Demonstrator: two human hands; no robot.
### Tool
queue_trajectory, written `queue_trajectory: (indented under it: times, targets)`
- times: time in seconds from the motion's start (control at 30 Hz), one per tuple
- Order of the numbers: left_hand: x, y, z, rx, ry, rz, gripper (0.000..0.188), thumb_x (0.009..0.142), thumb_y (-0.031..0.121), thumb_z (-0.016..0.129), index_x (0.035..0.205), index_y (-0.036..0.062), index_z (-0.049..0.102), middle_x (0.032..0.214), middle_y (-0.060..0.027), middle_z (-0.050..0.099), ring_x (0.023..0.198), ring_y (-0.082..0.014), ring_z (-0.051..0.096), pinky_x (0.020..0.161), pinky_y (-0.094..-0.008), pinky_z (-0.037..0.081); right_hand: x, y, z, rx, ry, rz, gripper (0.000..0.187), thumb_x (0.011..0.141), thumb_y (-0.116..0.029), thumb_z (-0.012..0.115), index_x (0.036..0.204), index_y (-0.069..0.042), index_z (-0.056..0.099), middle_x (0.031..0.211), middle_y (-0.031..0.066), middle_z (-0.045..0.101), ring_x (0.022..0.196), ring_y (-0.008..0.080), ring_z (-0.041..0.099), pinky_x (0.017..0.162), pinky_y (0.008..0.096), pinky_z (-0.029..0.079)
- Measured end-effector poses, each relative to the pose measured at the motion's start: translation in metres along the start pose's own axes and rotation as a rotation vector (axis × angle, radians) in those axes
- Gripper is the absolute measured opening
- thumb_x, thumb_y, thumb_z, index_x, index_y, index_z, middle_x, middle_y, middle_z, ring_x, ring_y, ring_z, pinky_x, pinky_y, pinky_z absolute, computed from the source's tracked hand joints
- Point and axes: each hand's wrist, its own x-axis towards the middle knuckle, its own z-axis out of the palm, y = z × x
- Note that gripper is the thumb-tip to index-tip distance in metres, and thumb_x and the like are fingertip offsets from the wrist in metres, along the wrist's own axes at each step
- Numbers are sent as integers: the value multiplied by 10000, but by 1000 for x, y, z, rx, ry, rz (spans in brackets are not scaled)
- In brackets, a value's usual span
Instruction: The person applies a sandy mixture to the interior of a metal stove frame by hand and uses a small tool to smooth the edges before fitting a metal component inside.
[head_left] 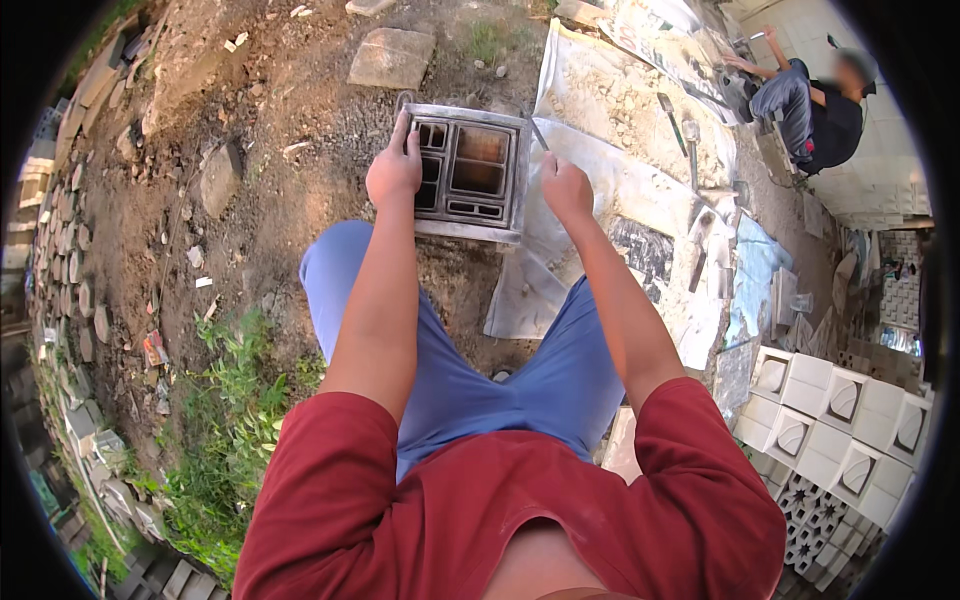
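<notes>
In front of my knees stands a grey box-like block mould, with a raised frame and rectangular openings of several sizes. Its top edge bears a small ring at the far left corner. My left hand grips the mould's left side, the index finger stretched along the edge. Closed around a thin, knife-like tool is my right hand, just right of the mould. The tool's blade points up and left, its tip close to the mould's far right corner. Whether the tip touches the mould I cannot tell.
Pale sacking covered with sandy mix lies to the right, with a long-handled tool on it. A co-worker crouches at the far right. Patterned blocks are stacked nearer right. A flat stone and weeds lie left.
</notes>
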Motion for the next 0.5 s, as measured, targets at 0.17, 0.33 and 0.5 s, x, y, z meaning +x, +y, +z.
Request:
queue_trajectory:
  times: [0.17,0.33,0.5]
  targets:
    - [1,-4,0,6,-7,-22,508,1071,574,399,1573,559,320,1005,-172,772,896,-386,747,750,-509,579,1,-2,-1,-16,-94,12,564,1074,-463,413,1032,-5,740,1022,292,728,1012,483,690,893,549,533]
    - [1,-7,0,-10,-3,-12,497,1071,568,399,1565,560,337,996,-173,773,895,-387,747,751,-507,581,-12,20,17,48,16,13,601,1078,-476,421,1049,37,735,976,310,716,952,490,689,860,536,529]
    - [0,-5,-1,-4,4,5,504,1068,568,409,1567,550,343,981,-181,770,885,-390,745,751,-519,580,-21,30,45,431,41,342,590,1073,-447,412,1111,38,746,1047,331,719,1023,504,684,905,514,525]
